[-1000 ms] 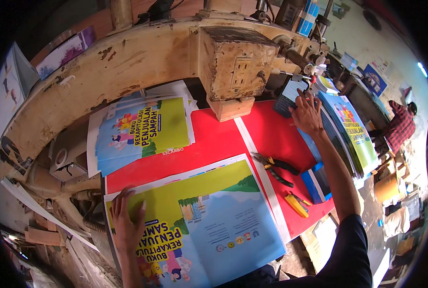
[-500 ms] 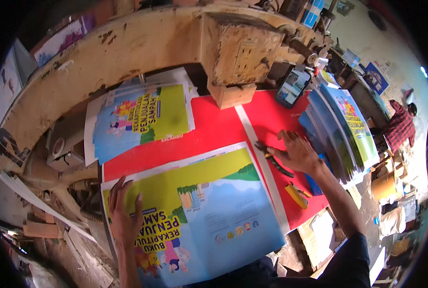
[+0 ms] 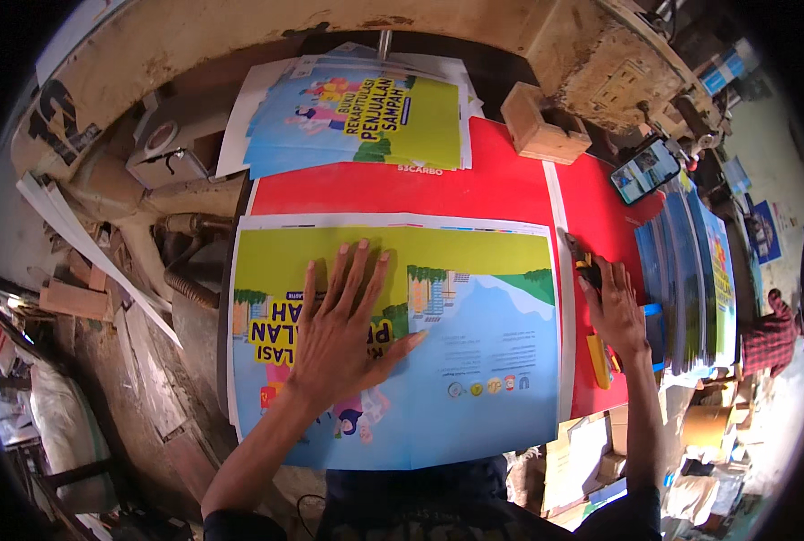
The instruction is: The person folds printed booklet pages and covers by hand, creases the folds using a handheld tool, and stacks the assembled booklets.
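Note:
A large printed cover sheet (image 3: 483, 361), lime green and light blue with small cartoon figures, lies flat in front of me on a red sheet. My left hand (image 3: 339, 329) rests on it, palm down with fingers spread. At the sheet's right side, my right hand (image 3: 616, 311) is closed over a pair of dark-handled pliers (image 3: 587, 261); their jaws and a yellow-marked part show beyond the fingers, and most of the handles are hidden. Just below that hand lies a yellow cutter knife (image 3: 598, 362), with a blue object (image 3: 654, 335) beside the wrist.
Matching covers form a loose stack (image 3: 375, 117) at the back left. Another tall stack (image 3: 690, 270) stands at the right edge. A phone (image 3: 645, 171) leans near a wooden block (image 3: 544, 126) under a big machine body. Someone in a checked shirt (image 3: 770, 338) is far right.
My left hand has moved from the sheet's left edge toward its middle and spread out. My right hand has come down over the pliers. The view has shifted.

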{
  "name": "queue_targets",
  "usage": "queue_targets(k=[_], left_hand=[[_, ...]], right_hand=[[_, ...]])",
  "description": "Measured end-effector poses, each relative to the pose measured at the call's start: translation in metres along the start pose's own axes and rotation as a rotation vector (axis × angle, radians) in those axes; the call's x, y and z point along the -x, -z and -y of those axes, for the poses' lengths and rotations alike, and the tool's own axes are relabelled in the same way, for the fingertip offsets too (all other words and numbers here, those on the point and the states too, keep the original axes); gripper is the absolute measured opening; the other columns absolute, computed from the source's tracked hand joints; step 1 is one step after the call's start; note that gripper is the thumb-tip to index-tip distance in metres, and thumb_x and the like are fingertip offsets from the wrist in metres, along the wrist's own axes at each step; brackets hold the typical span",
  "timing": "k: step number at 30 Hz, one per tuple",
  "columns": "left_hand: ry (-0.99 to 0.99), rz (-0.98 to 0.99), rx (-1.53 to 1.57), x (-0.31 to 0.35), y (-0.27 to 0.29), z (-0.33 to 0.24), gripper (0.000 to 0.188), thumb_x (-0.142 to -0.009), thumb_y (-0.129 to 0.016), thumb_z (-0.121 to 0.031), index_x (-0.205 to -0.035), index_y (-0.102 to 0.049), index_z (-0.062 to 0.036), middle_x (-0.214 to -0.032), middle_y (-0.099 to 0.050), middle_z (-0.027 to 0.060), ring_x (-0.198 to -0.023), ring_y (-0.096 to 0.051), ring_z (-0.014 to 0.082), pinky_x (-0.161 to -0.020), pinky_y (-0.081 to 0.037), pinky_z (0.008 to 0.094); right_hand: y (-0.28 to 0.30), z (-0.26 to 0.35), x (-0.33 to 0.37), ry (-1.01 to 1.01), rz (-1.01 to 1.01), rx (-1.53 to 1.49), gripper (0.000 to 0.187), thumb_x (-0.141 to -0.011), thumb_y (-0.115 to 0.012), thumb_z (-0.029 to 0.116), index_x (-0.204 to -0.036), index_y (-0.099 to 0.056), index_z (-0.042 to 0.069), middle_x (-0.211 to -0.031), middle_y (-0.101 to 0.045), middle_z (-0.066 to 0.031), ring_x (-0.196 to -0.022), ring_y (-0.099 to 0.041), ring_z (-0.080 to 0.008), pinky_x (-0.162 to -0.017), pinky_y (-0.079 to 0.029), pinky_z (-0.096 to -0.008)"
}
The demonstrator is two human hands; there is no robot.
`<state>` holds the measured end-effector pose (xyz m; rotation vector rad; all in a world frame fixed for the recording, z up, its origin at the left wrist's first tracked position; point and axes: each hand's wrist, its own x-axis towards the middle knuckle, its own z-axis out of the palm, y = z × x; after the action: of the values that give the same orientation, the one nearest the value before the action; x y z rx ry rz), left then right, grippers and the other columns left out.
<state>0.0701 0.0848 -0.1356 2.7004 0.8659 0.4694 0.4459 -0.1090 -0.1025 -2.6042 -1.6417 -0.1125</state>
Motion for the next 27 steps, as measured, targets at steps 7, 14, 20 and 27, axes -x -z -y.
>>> queue_targets(k=[7,14,20,27], left_hand=[[0.01,-0.005,0.001,0.001,0.002,0.001,0.092,-0.088,-0.064,-0.071,-0.161,-0.037,-0.0217,-0.168,-0.025,0.0213,-0.157,-0.02,0.039,-0.126,-0.01,0.0604],[-0.007,0.0,0.064,-0.003,0.006,-0.001,0.068,-0.092,-0.067,-0.061,-0.153,-0.051,-0.0364,-0.168,-0.027,0.0203,-0.156,-0.023,0.0403,-0.125,-0.012,0.0623],[0.035,-0.06,0.093,-0.007,-0.011,0.005,0.041,-0.096,-0.07,-0.037,-0.137,-0.068,-0.0353,-0.166,-0.029,0.0168,-0.156,-0.023,0.0391,-0.124,-0.01,0.0662],[0.006,-0.057,0.129,-0.009,-0.005,-0.002,0.034,-0.092,-0.075,-0.033,-0.127,-0.076,-0.0324,-0.167,-0.032,0.0156,-0.155,-0.027,0.038,-0.124,-0.013,0.0644]], right_hand=[[0.01,0.034,0.009,-0.022,-0.219,0.11,0.047,-0.099,-0.065,0.023,-0.139,-0.049,0.002,-0.121,-0.055,-0.025,-0.11,-0.057,-0.0462,-0.095,-0.047,-0.0557],[0.033,0.039,0.056,-0.026,-0.175,-0.118,0.023,-0.092,-0.072,0.013,-0.107,-0.062,-0.001,-0.103,-0.063,-0.0178,-0.101,-0.061,-0.0379,-0.09,-0.047,-0.0503],[0.021,0.02,0.085,-0.11,-0.196,-0.203,0.025,-0.091,-0.075,0.013,-0.109,-0.063,0.0,-0.102,-0.063,-0.019,-0.096,-0.061,-0.0383,-0.088,-0.049,-0.0467],[0.023,0.016,0.108,-0.047,-0.113,-0.256,0.037,-0.09,-0.079,0.019,-0.111,-0.058,-0.002,-0.104,-0.058,-0.0164,-0.098,-0.06,-0.0355,-0.086,-0.05,-0.0462]])
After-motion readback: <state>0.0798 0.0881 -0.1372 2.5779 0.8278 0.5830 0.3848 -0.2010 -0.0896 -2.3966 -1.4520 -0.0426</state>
